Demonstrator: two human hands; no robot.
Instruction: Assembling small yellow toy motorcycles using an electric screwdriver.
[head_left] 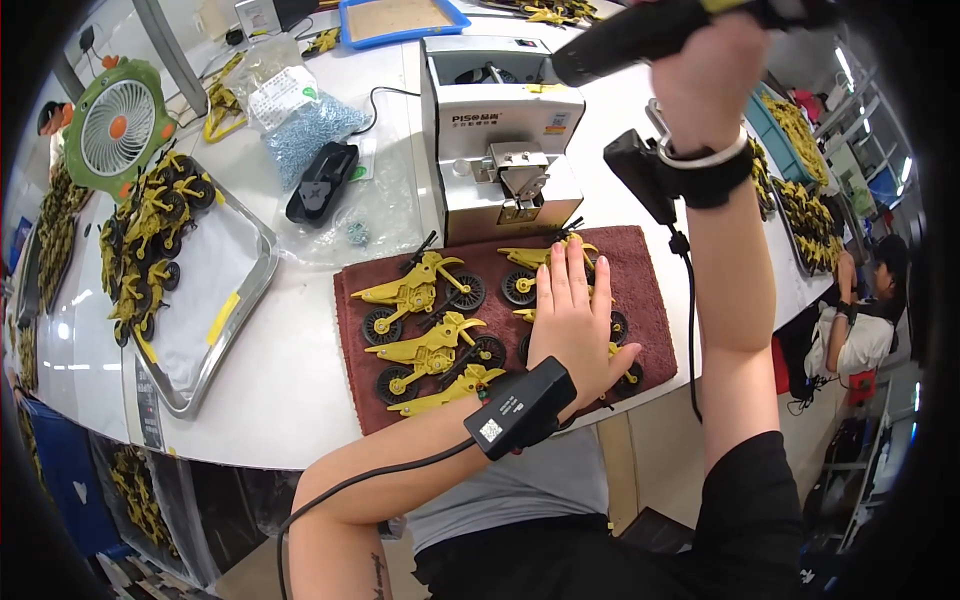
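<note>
My left hand point(575, 325) lies flat with its fingers stretched out, over the right-hand column of toy motorcycles on a maroon towel point(660, 270). Beneath its palm, parts of those yellow and black toys are hidden. To the left of the hand are several more, such as one toy motorcycle point(415, 290) near the towel's far left corner. My right hand point(705, 75) is raised at the upper right, its fingers wrapped round a black electric screwdriver point(625, 45) with a yellow band. The tool's tip points left, above the grey screw feeder point(500, 130).
A metal tray point(255, 290) heaped with toy motorcycles stands at left, beside a green fan point(118, 130). Behind lie a bag of small bluish screws point(310, 135), a black device point(322, 185) and a blue tray point(400, 38). At far right another person point(855, 330) sits.
</note>
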